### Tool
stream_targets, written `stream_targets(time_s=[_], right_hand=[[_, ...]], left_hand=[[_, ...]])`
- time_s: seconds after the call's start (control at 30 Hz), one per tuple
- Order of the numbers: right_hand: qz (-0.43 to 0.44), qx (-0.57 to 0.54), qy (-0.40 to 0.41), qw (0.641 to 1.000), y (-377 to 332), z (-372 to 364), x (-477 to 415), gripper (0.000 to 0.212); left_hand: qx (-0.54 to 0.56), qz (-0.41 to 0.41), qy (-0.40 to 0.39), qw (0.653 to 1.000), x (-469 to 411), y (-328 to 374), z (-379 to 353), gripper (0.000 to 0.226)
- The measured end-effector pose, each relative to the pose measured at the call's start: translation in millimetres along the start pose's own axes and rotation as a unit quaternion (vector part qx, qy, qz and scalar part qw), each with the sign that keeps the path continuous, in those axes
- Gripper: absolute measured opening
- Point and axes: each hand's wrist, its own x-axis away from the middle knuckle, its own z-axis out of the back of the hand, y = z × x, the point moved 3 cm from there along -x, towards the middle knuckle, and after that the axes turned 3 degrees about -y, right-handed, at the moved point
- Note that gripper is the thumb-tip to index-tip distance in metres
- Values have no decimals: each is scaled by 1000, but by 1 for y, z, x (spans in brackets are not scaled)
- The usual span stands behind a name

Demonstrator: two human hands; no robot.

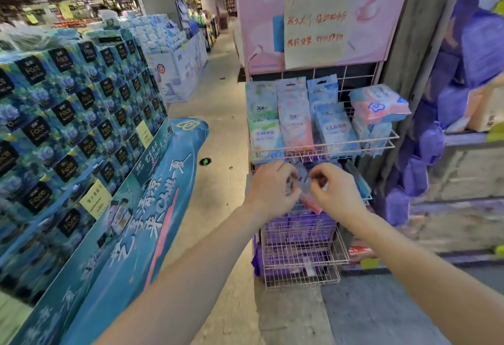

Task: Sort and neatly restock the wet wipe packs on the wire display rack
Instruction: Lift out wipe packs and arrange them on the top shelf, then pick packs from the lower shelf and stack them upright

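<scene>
Wire display rack (392, 137): thin pale pink coated wire in a square grid, with tiered baskets.

Top basket (354, 145): soft plastic wet wipe packs stand upright side by side. There is a green pack (263, 124), a pink pack (296, 118) with a hang-hole tab, and a blue pack (331, 126) whose label begins "LU"; the rest is unreadable. A pink-and-blue pack (379, 104) lies tilted on top of the packs at the right end.

Second tier: both hands meet here, just under the top basket's front wire. The left hand (272, 192) and right hand (335, 192) have their fingers curled in, pinching a pale blue pack (303, 178) between them. Motion blur hides its print. A pink-red pack (312, 204) shows directly below the right hand.

Lower baskets: filled with purple packs (297, 224); labels illegible.

Header: a glossy pink board (261, 17) carries a cream paper notice (316, 17) with red handwritten characters, too blurred to read.

Left of the aisle: a stepped stack of blue floral tissue packs (68, 115) with black labels reading "Face". They sit on a teal printed base (163, 181) showing "Chill" among white characters. A yellow price tag (95, 198) hangs on the stack.
</scene>
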Motion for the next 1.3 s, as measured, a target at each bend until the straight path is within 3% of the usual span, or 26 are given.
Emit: stream_targets(time_s=[0.1, 0.2, 0.3, 0.4, 0.63, 0.77, 0.87, 0.97, 1.03, 1.17, 1.3], right_hand=[[-155, -14, 9, 988, 33, -14, 20, 9], [-275, -37, 16, 961, 58, -16, 24, 27], [-334, -54, -5, 941, 72, -18, 15, 43], [-372, -73, -33, 925, 84, -23, 5, 35], [-398, -70, -47, 913, 113, -35, -6, 49], [-401, -97, -47, 910, 121, -42, -14, 41], [-401, -166, -6, 901, 123, -44, -11, 23], [-397, -270, 71, 874, 124, -40, -1, 22], [-389, -336, 81, 854, 125, -37, 7, 24], [-367, -429, 10, 825, 123, -37, 27, 21], [-345, -415, -96, 836, 116, -41, 40, 24]], left_hand=[[11, 56, -115, 992, 20, -4, -15, 23], [-7, 101, -167, 981, 30, -7, -27, 29], [-4, 142, -186, 972, 34, -7, -40, 29], [12, 171, -193, 966, 33, -6, -51, 28], [60, 216, -188, 956, 20, -1, -72, 21], [79, 240, -173, 952, 11, 0, -81, 18], [95, 266, -158, 946, 5, -5, -86, 26], [107, 303, -135, 937, 1, -11, -90, 33], [124, 321, -101, 933, -1, -13, -93, 32], [194, 340, -67, 918, 2, -4, -102, 44], [339, 378, -57, 860, 17, 0, -113, 25]])
